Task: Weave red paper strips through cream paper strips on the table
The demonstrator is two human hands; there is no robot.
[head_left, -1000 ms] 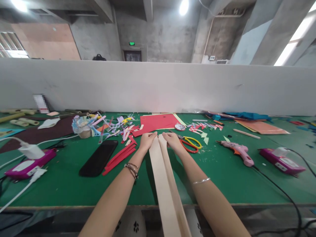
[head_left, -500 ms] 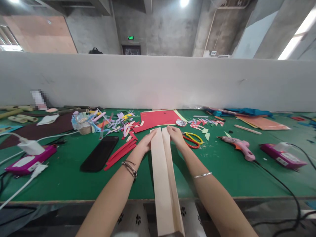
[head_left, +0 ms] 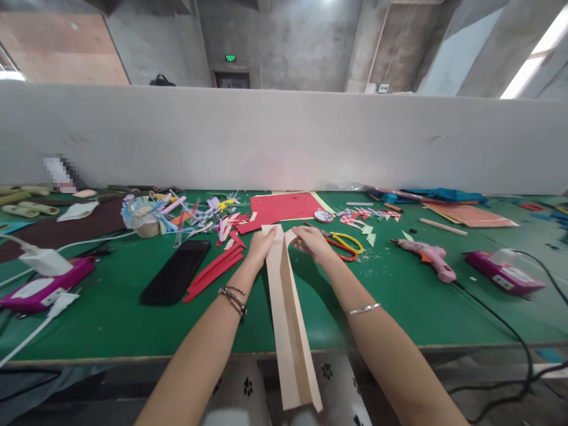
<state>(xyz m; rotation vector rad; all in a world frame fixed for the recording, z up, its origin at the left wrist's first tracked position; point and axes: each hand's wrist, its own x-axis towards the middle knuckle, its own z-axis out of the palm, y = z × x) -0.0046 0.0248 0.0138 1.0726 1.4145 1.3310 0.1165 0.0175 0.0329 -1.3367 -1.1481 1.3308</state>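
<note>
While left grip and right grip pinch folded strip, scissors part-hidden; pixelated item unclear.

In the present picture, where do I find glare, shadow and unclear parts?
Head view: the slanted bright band at upper right is washed out; head view: a soft shadow darkens the green table right of the pale folded strip; head view: the far-left object is pixelated.
</note>
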